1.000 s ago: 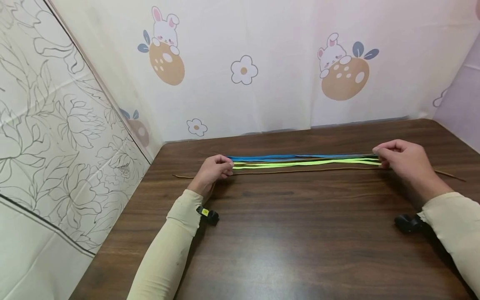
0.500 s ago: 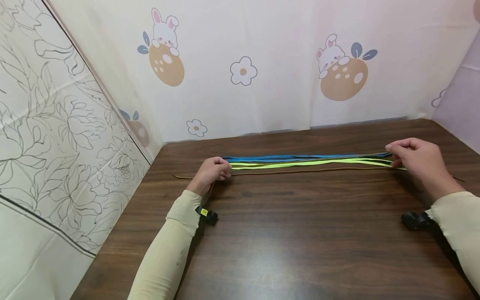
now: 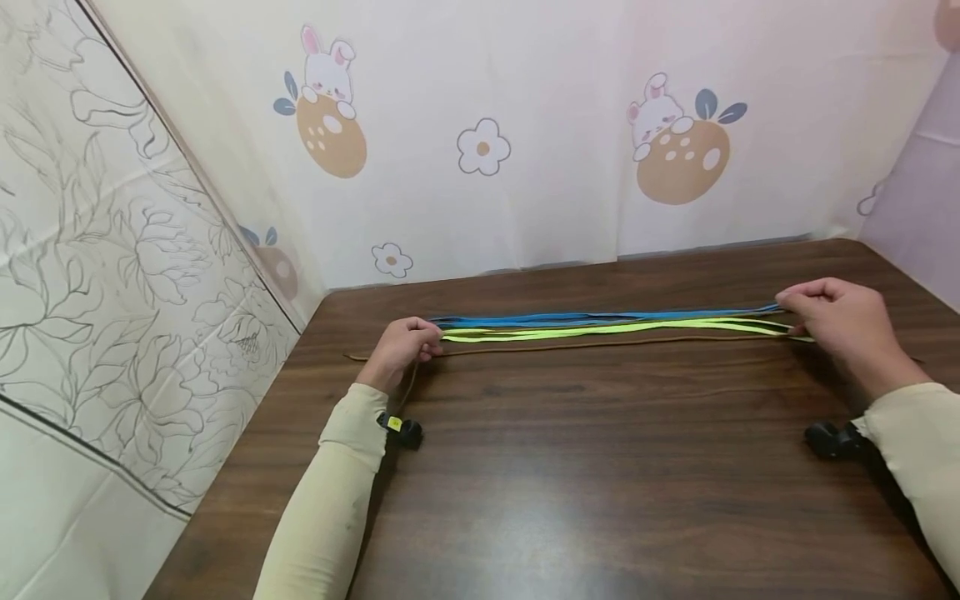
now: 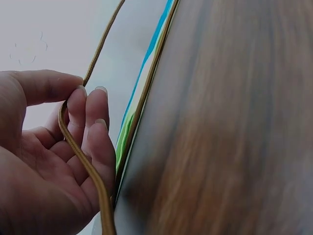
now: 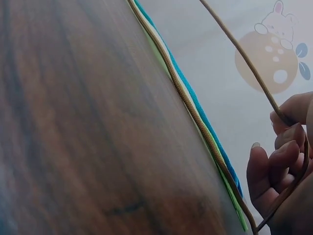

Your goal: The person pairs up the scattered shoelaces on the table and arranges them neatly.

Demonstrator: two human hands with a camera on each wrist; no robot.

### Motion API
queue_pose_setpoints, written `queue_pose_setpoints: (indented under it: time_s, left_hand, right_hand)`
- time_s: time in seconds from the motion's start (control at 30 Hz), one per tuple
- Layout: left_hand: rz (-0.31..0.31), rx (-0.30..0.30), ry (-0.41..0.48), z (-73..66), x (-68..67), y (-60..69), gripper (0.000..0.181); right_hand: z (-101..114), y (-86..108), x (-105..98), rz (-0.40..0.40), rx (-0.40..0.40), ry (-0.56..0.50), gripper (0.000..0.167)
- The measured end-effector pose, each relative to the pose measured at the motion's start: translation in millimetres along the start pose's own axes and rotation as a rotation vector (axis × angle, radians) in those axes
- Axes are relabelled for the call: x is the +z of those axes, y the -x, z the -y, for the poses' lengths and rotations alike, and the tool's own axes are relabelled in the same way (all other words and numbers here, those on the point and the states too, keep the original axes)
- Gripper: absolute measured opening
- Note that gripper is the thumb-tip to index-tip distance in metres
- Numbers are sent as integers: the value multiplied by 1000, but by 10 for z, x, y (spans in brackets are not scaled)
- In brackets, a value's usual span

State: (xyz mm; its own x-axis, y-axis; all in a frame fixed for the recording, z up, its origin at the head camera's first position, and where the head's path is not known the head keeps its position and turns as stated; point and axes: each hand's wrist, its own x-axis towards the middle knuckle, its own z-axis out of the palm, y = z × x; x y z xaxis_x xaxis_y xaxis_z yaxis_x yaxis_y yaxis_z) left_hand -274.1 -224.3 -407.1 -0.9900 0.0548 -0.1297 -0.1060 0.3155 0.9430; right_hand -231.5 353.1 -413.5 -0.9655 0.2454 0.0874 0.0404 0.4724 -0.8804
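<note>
In the head view, blue laces [image 3: 525, 320] and yellow-green laces [image 3: 558, 333] lie stretched side by side across the table. A brown lace [image 3: 570, 345] runs along their near side. My left hand [image 3: 401, 350], at their left ends, pinches another brown lace [image 4: 100, 46] between thumb and forefinger; its tail hangs past the palm. At the right ends, my right hand [image 3: 847, 325] pinches a brown lace [image 5: 244, 58] between thumb and forefinger. It spans the air above the others, with a tail curving below that hand. Both hands partly hide the lace ends in the head view.
The dark wooden table [image 3: 525, 475] extends toward me. A patterned wall sheet [image 3: 555, 200] stands behind its far edge, and a flower-drawn panel [image 3: 150, 275] rises on the left. Black wrist cameras [image 3: 408, 433] hang under both sleeves.
My right hand has moved to the right, and my left hand has shifted a little to the left. The hands are farther apart, each at an end of the laces.
</note>
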Motion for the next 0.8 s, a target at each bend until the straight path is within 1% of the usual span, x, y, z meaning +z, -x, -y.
queue_pose_setpoints:
  time_s: [0.1,0.2,0.4,0.53,0.57,0.73,0.8]
  left_hand:
    - [-11,-23,-2,24,-41,15,25]
    - [-20,-30,-10,26,-63,25,26]
    - [-8,-34,-38,10,-78,10,25]
    - [-12,-31,-36,13,-114,-5,25]
    - [-17,-31,-36,17,-130,-9,25]
    - [-36,-43,-24,41,-203,-14,18]
    - [-32,-46,-21,44,-222,-14,18]
  right_hand:
    - [4,-11,6,-8,4,44,24]
    - [5,-13,1,-23,0,97,28]
    - [-8,-14,-21,-54,1,190,38]
    - [-21,-21,-13,-67,13,204,38]
    - [-25,-21,-11,-67,15,205,38]
    - [-43,-19,-18,-53,12,164,22]
    - [-45,-19,-24,-51,15,152,20]
